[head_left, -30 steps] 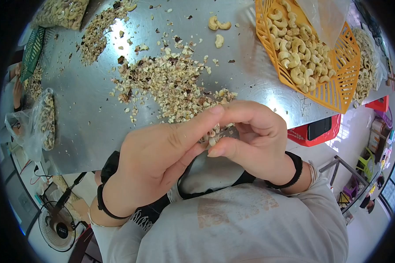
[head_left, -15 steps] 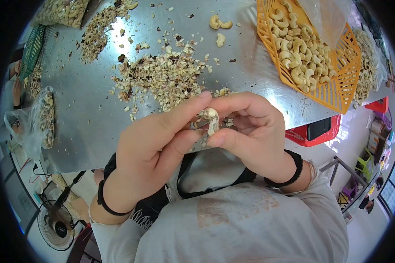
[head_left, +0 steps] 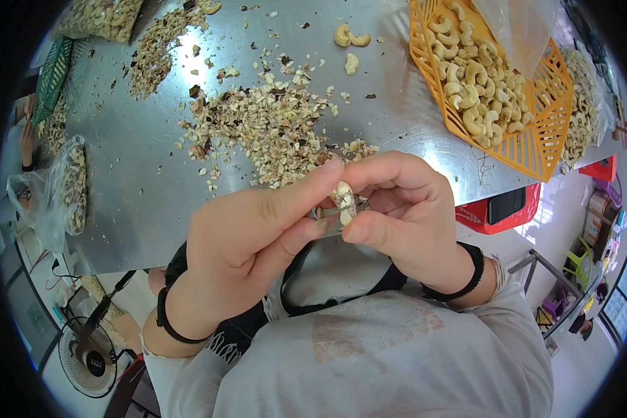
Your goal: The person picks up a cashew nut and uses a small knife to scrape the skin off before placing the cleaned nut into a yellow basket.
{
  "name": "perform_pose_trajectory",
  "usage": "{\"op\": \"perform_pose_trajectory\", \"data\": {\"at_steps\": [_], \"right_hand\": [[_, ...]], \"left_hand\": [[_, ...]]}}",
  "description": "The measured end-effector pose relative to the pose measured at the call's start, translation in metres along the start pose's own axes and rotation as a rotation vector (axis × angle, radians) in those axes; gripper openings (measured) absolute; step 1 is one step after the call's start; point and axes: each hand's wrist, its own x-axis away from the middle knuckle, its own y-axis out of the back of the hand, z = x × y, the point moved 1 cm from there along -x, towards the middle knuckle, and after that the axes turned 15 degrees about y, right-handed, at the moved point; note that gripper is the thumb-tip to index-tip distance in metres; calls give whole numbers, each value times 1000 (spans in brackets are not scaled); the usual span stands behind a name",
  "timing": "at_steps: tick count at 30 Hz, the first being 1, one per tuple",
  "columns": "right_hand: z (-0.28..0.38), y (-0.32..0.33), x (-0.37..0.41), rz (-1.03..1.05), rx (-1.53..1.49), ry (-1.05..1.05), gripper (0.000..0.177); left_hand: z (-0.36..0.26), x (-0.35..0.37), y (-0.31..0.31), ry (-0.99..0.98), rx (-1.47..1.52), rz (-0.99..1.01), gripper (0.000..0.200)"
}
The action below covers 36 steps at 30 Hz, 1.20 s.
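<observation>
A pale cashew nut with patches of brownish skin is upright between my two hands, above the near edge of the table. My right hand grips it between curled fingers and thumb. On its other side, my left hand is closed in a pinch, its index fingertip by the top of the nut. A small greyish, shiny bit shows between left thumb and finger; what it is I cannot make out. Just beyond my fingers lies a heap of skin flakes and nut crumbs.
An orange slotted basket of cashews is at right on the metal table. Loose cashews lie at the back. Bagged nuts and a green basket are left, near another person's hand. A phone rests on a red stool.
The cashew has turned in my fingers and now shows a paler, straighter side. Both hands have shifted slightly; my right thumb has moved a little to the right.
</observation>
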Motion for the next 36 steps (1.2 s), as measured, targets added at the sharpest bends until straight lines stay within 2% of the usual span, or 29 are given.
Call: {"op": "perform_pose_trajectory", "data": {"at_steps": [1,5,10,19,23,25,26,28,35,36], "right_hand": [[0,0,0,-18,-10,-5,27],[-1,-3,0,-69,-47,-14,27],[-4,-5,1,-93,-50,-2,28],[-6,-8,0,-91,-42,-6,28],[-6,-7,1,-79,-34,-2,28],[-5,-7,0,-82,-47,-12,28],[-4,-8,0,-83,-60,-21,28],[-4,-8,0,-89,-74,-25,28],[-3,-6,-1,-70,-38,-39,28],[-3,-5,-1,-70,-38,-39,28]], "left_hand": [[-1,-1,-1,-84,-69,-64,40],[-2,2,-4,-99,-178,-135,40],[6,2,-12,-266,-269,-324,39],[10,1,-15,-362,-394,-444,36],[3,3,-13,-244,-358,-379,32],[1,2,-12,-125,-107,-260,29],[1,3,-11,-125,-107,-260,29],[3,4,-8,30,136,-156,29],[0,3,-2,-13,12,-124,32],[-1,4,-3,43,63,-89,33]]}}
